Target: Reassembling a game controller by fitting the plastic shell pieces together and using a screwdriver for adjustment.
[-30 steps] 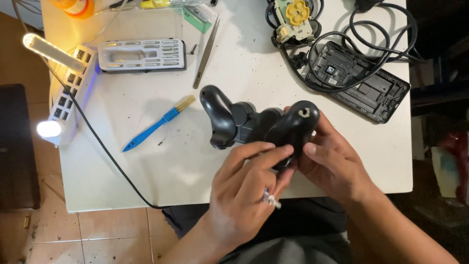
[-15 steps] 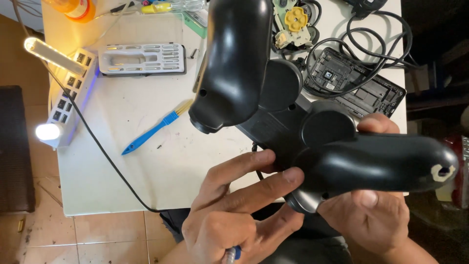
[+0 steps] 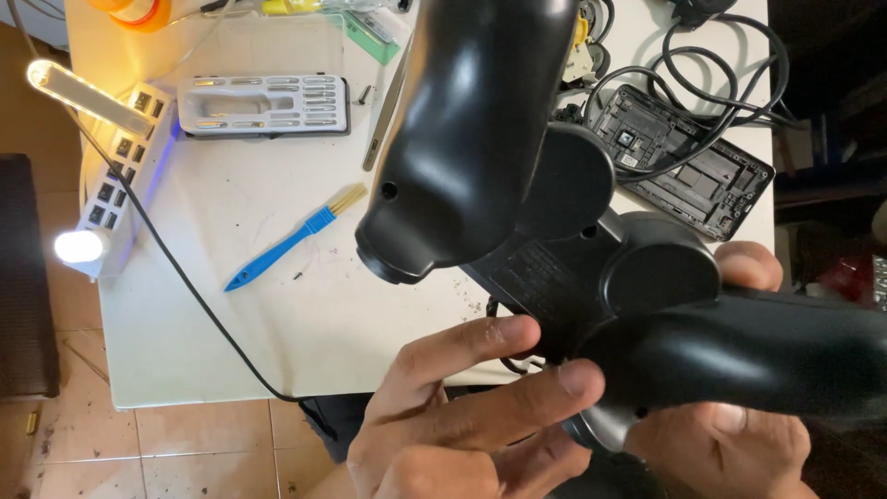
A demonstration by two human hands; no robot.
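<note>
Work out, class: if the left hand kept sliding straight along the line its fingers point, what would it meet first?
The left hand points up and right; its fingertips already touch the black game controller shell, so that comes first. Depth beyond is unclear.

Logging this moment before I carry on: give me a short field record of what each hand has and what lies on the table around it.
held item: black game controller, back side up, raised close to the camera
left hand: fingertips on the controller's lower grip
right hand: under the lower grip, thumb over its edge
table: white, with small dark specks
left of controller: blue brush, grey bit tray, lit lamp
behind controller: opened black device shell with looped black cable
</note>
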